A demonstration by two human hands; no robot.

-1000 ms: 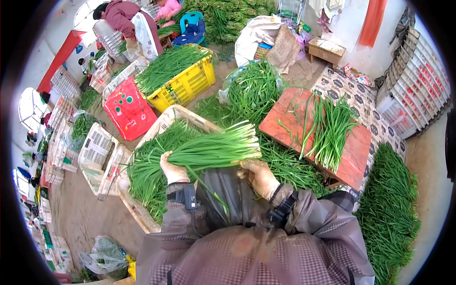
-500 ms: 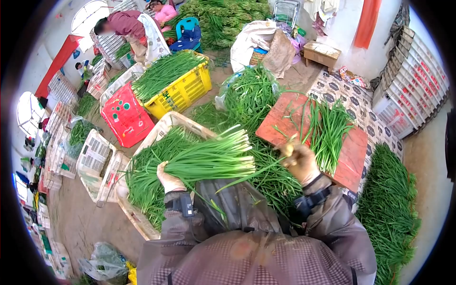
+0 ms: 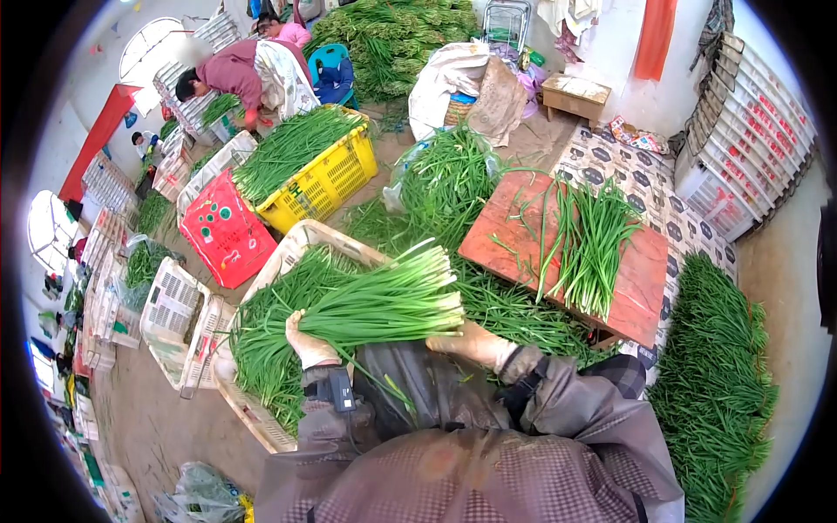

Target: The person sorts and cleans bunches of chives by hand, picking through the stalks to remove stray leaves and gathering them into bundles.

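A thick bunch of Chinese chives [image 3: 384, 301] lies across in front of me, its pale stem ends to the right. My left hand [image 3: 309, 342] is closed around its leafy side. At the stem ends, my right hand [image 3: 472, 344] grips the bunch from below, its fingers partly hidden by the stems. Under the bunch's left side is a cream plastic crate [image 3: 307, 234] filled with loose chives [image 3: 266, 349]. To the right, a smaller heap of chives [image 3: 600, 248] rests on a reddish board [image 3: 493, 228], with a few stray leaves beside it.
A yellow crate [image 3: 336, 179] of chives and a red panel [image 3: 227, 231] stand ahead left. Bagged chives [image 3: 449, 179] sit beyond the board. A long chive pile [image 3: 711, 392] lies right, below stacked white crates [image 3: 745, 139]. A co-worker [image 3: 240, 74] bends at the back left.
My right hand has come from the board's near edge leftward to the bunch's stem ends. The long loose leaf near it no longer shows. The co-worker has bent lower.
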